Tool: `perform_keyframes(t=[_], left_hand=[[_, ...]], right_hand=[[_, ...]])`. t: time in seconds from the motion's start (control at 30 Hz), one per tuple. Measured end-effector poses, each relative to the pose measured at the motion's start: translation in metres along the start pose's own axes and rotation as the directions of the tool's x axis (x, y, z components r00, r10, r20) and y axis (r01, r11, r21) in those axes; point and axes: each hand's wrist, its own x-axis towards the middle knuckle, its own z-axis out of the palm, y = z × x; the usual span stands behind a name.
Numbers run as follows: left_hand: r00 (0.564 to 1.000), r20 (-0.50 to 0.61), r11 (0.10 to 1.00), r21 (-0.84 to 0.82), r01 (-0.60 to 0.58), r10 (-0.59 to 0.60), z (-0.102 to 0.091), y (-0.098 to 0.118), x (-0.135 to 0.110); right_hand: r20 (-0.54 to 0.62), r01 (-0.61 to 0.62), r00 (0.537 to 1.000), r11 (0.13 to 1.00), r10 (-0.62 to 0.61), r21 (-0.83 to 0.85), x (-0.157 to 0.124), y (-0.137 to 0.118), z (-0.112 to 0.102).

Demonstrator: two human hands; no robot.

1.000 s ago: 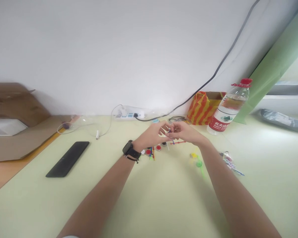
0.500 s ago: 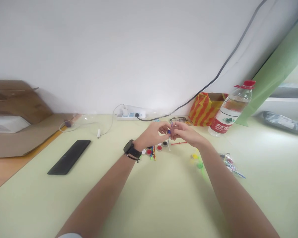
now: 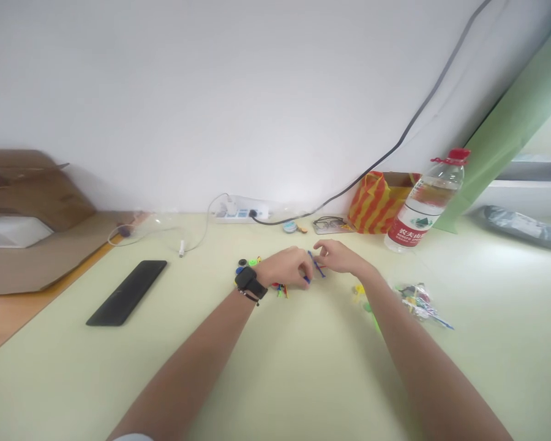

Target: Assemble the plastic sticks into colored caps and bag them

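Observation:
My left hand (image 3: 285,268), with a black watch on its wrist, is low over the table with its fingers curled closed around a small blue piece (image 3: 307,279), mostly hidden. To its right, my right hand (image 3: 341,256) has its index finger and thumb apart. A thin blue rod (image 3: 318,266) slants at its fingertips, and I cannot tell whether they touch. Under and beside my left hand are colourful small parts, among them a black round piece (image 3: 242,262), a green one (image 3: 252,262) and several thin sticks (image 3: 282,290).
Yellow (image 3: 359,290) and green pieces lie by my right forearm, with a clear bag of parts (image 3: 417,300) beyond. Behind stand a water bottle (image 3: 425,205), a striped bag (image 3: 379,205) and a power strip (image 3: 241,210). A black slab (image 3: 127,293) and cardboard box (image 3: 50,196) lie left.
My hands were together at a blue piece and have come apart. The left has moved down with a blue piece; the right has shifted slightly right, its fingers opening.

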Motion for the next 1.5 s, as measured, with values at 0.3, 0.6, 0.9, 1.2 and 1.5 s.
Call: perform_keyframes(t=[0.3,0.6,0.9,1.2,1.5], left_hand=[[0.995,-0.102,0.993,0.115,0.030,-0.018,0.003,-0.019,-0.003],[0.976,-0.214,0.997,0.060,0.056,-0.042,-0.006,-0.014,-0.007],[0.945,-0.326,0.991,-0.116,-0.071,0.029,-0.022,0.011,-0.006],[0.911,-0.402,0.953,-0.228,-0.198,0.093,-0.018,0.025,-0.003],[0.989,-0.133,0.990,-0.118,-0.083,0.067,-0.003,0.023,-0.019]], right_hand=[[0.231,0.070,0.972,0.987,-0.035,-0.143,-0.035,0.029,-0.067],[0.435,-0.064,0.894,0.991,0.110,-0.120,-0.034,0.045,-0.059],[0.134,0.089,0.979,0.915,-0.153,0.393,-0.036,-0.006,-0.049],[0.042,0.181,0.966,0.784,-0.254,0.594,-0.026,-0.028,-0.026],[0.004,0.036,0.999,0.991,-0.037,0.132,-0.013,0.003,-0.016]])
